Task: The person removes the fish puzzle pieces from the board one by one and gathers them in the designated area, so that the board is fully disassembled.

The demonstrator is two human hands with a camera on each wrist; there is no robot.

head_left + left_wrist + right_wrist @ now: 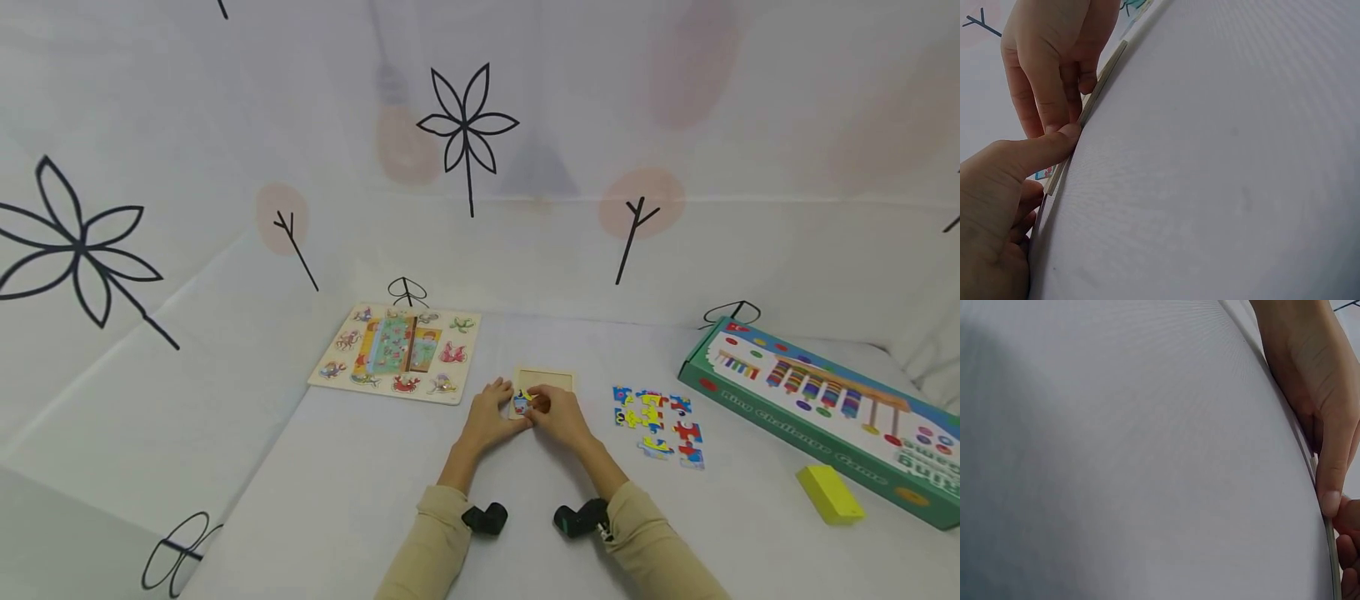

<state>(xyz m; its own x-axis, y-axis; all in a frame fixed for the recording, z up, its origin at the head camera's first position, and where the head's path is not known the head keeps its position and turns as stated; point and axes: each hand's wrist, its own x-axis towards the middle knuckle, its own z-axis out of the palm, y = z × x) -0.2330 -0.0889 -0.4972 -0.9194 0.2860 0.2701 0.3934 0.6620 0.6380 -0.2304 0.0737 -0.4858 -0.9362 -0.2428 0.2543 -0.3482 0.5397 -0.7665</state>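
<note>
A small wooden puzzle tray (pixel 546 377) lies on the white table in front of the person. The left hand (pixel 489 419) holds its near left corner, with the thumb (pixel 1054 145) along the near edge and the other fingers at the left side. Inside that corner, the right hand (pixel 558 415) pinches a blue and yellow jigsaw piece (pixel 521 404) between thumb and index finger. In the left wrist view the right hand reaches over the tray's edge (pixel 1102 81). The right wrist view shows the left thumb (pixel 1330 501) at the edge; the jigsaw piece is hidden there.
Several loose jigsaw pieces (pixel 652 421) lie right of the tray. A wooden peg puzzle board (pixel 427 393) is at the back left. On the right are a green-sided Ring Challenge Game box (pixel 795 421) and a yellow block (pixel 828 493). A patterned cloth hangs behind.
</note>
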